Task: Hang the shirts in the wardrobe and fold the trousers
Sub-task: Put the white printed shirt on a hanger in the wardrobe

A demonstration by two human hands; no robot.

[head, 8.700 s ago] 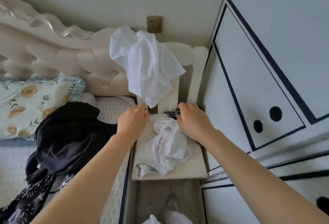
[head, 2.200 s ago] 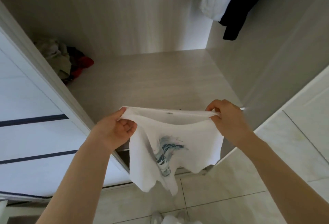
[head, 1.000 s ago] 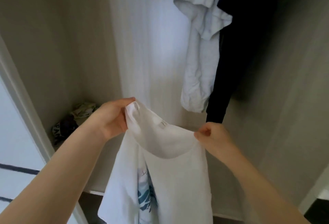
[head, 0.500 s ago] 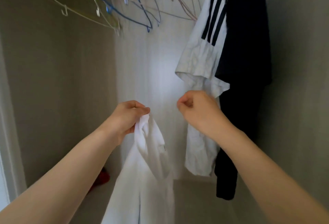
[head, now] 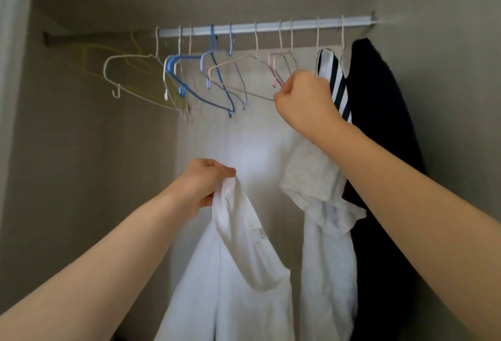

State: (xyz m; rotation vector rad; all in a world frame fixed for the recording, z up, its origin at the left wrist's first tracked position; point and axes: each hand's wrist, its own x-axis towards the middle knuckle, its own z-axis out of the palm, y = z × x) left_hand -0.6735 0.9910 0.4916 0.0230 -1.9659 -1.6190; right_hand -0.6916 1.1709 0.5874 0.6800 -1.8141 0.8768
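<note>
A white shirt [head: 238,281] hangs from my left hand [head: 202,185], which pinches it at the collar in the lower middle of the wardrobe opening. Up at the right, my right hand [head: 303,99] has its fingers curled round the lower bar of a pale pink wire hanger [head: 244,88] that still hooks on the white rail [head: 265,27]. Just right of that hand hang a white shirt with dark stripes [head: 322,205] and a dark shirt [head: 385,151].
Several empty wire hangers, white [head: 130,75] and blue [head: 200,88], hang along the rail to the left. A yellow hanger [head: 108,53] sits at the far left. Wardrobe side walls close in on both sides.
My right hand let go of the white shirt's collar and rose to grip a pink hanger on the rail. The view tilted upward. My left hand keeps hold of the shirt.
</note>
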